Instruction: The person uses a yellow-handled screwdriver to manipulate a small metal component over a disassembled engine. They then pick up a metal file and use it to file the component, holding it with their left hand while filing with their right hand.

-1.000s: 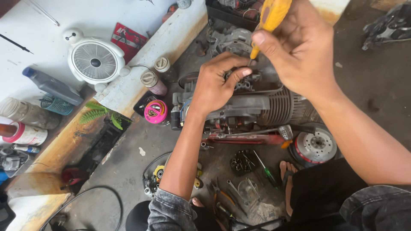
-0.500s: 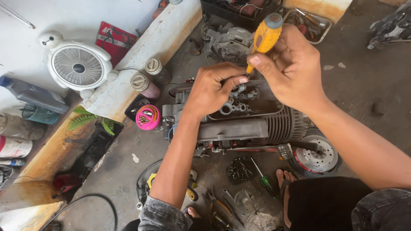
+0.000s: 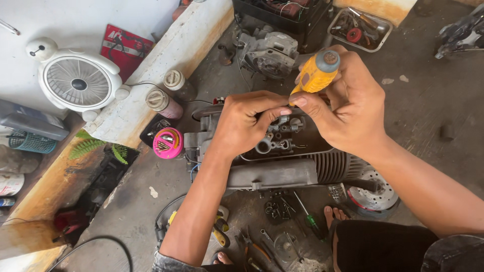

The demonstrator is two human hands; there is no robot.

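A screwdriver [image 3: 316,74] with a stubby yellow handle and a grey end cap was held in the right hand [image 3: 348,108], the fingers closed around the handle and the thumb pressed along its lower side; the handle was tilted, cap toward 1 o'clock, and the shaft was hidden behind the hands. The left hand [image 3: 245,126] was curled palm-down on top of a small engine [image 3: 282,166], fingertips meeting the right thumb just below the handle; whether a part was pinched beneath them could not be told. The engine lay at frame centre on the concrete floor [image 3: 428,100]: grey, oil-stained metal, a smooth rectangular case along its near side, ribbed cooling fins at its 3 o'clock end, and a cluster of small silvery fittings exposed on top between the hands. A pink round tin [image 3: 168,143] was noted just beside the engine at 9 o'clock. A white fan [image 3: 78,80] stood well apart at 10 o'clock. A green-handled screwdriver [image 3: 308,217] and loose tools lay near the engine at 6 o'clock, and a toothed metal disc [image 3: 375,191] at 4 o'clock.
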